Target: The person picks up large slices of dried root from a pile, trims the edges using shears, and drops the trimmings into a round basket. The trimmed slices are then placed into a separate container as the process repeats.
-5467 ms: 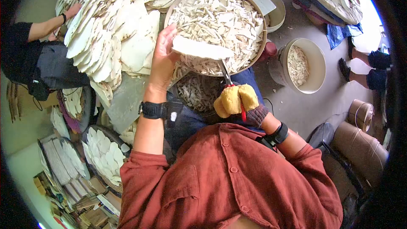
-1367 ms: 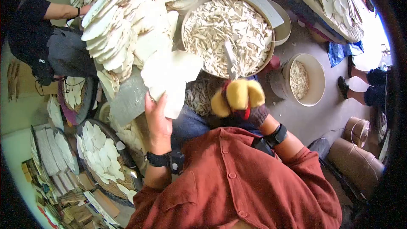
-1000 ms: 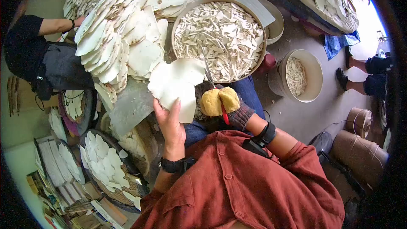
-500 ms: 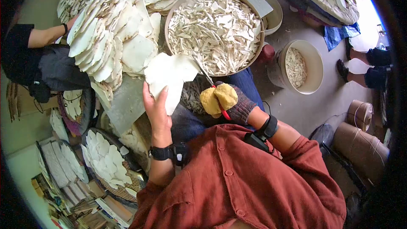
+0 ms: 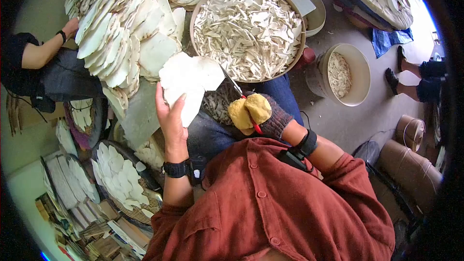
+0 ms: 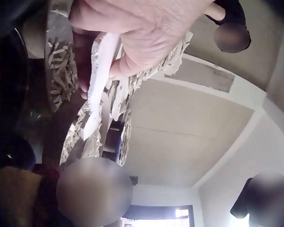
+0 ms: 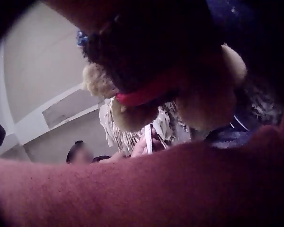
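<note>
My left hand [image 5: 173, 123] pinches a thin, irregular white flat piece [image 5: 186, 79], its broad face up, between thumb and fingers. In the left wrist view this white piece [image 6: 100, 71] shows edge-on, pale and rough along one side. My right hand [image 5: 274, 118], in a dark knit glove with thick yellow finger padding [image 5: 256, 108], grips red-handled scissors [image 5: 233, 82]. Their metal blades point up and left, the tip right at the piece's right edge. The right wrist view is dark; the red handle [image 7: 139, 96] shows between the padded fingers.
Just ahead stands a round basin [image 5: 302, 50] heaped with white scraps. Stacked white sheets [image 5: 108, 43] cover the metal table's [image 5: 140, 116] left side. On the floor are a bucket [image 5: 362, 77] of scraps and trays of pieces [image 5: 118, 176]. Another person [image 5: 48, 58] sits at left.
The piece, edge-on over the basin with the scissors at it 5.5 seconds ago, now lies face up nearer my lap. The scissors have swung from over the basin toward its right edge.
</note>
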`<state>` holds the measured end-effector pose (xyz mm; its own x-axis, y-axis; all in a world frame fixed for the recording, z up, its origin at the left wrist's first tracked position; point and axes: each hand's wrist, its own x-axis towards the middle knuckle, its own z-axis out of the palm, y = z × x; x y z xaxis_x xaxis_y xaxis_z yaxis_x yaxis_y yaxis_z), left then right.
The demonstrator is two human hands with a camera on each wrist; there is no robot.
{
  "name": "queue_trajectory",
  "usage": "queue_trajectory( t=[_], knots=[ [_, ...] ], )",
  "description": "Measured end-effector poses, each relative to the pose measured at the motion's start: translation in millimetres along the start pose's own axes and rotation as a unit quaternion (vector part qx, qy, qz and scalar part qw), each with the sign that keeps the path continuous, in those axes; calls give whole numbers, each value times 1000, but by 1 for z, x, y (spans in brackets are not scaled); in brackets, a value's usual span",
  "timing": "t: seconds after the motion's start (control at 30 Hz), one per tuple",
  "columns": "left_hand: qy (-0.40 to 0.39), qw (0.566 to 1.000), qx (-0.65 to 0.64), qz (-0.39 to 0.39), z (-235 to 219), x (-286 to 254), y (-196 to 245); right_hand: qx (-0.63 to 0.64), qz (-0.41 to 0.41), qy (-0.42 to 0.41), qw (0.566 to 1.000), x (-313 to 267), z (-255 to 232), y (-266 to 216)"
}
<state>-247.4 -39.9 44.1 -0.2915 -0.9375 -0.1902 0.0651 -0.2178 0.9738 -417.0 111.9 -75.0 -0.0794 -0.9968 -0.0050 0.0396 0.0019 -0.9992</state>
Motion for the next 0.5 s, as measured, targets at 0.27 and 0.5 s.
queue_trajectory(
  t=[0.27,0.5],
  knots=[
    [-58,998,24,10,-1,-1,14,263,55,12,963,1,8,5],
    [-73,997,28,-18,-3,5,13,131,38,11,991,-5,4,6]
  ],
)
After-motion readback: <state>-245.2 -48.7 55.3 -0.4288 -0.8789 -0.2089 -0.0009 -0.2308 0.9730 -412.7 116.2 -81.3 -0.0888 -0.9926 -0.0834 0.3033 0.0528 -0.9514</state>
